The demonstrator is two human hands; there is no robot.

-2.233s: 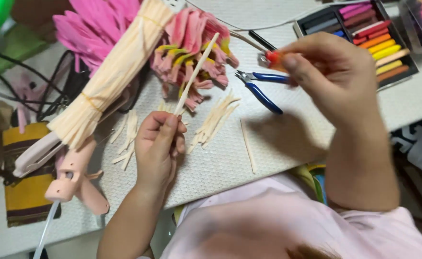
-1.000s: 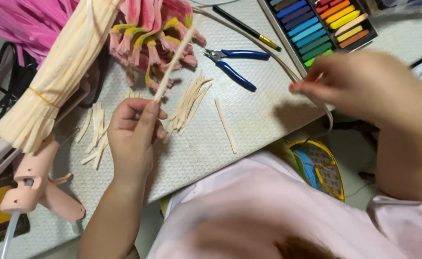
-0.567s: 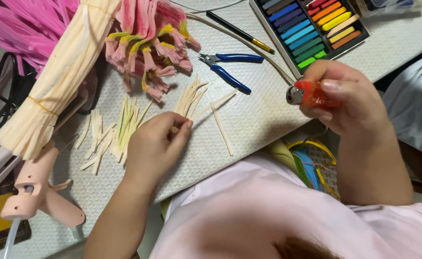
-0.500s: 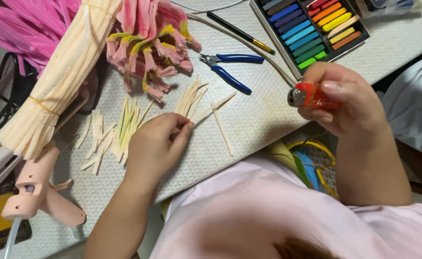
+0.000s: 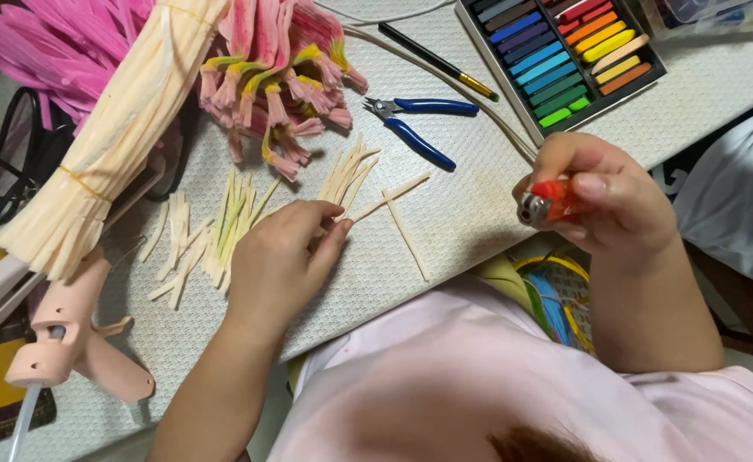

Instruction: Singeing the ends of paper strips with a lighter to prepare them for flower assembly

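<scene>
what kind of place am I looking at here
Probably a home craft table for paper flower making: a tray of coloured pastels, a pink glue gun, blue pliers and bundled cream paper strips lie around.
</scene>
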